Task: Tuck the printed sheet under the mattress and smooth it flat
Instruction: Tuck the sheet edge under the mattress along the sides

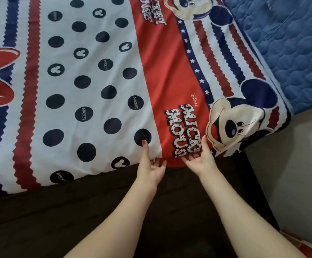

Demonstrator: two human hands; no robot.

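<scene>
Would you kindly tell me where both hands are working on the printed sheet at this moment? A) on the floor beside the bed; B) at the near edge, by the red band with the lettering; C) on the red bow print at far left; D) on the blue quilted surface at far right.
B: the left hand and right hand both meet the printed sheet at its near edge, thumbs lying on top.

Two bare forearms with no sleeves, watch or bracelets in sight; the left hand (150, 165) and the right hand (201, 159) wear no rings, and the left thumbnail shows reddish-pink polish
</scene>
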